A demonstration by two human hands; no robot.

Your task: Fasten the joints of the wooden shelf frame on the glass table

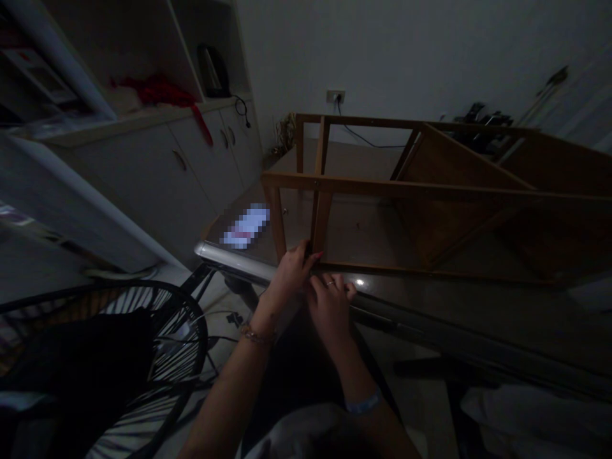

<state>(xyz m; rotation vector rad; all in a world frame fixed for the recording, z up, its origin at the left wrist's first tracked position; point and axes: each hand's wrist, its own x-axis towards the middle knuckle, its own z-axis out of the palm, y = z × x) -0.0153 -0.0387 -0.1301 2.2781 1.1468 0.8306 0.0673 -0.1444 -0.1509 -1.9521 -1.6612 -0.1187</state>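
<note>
A brown wooden shelf frame (pixel 373 186) lies on its side on the table, its rails and uprights forming open bays. My left hand (pixel 294 268) is closed around the near lower rail, where a short crosspiece (pixel 321 220) meets it. Its thumb and fingers pinch the wood at that joint. Just right of it and slightly lower, my right hand (pixel 331 303) is closed at the table's front edge, fingers curled against the joint. Whatever lies between those fingers is hidden. A small screw-like piece (pixel 285 211) shows on the tabletop inside the frame.
The table (pixel 239 260) has a shiny metal-like edge. A blurred bright phone-like rectangle (pixel 246 226) lies at its left corner. A black woven chair (pixel 191 306) stands at lower left. White cabinets (pixel 153 166) line the left, with a kettle (pixel 213 71) above. A wall socket (pixel 335 96) has a cable.
</note>
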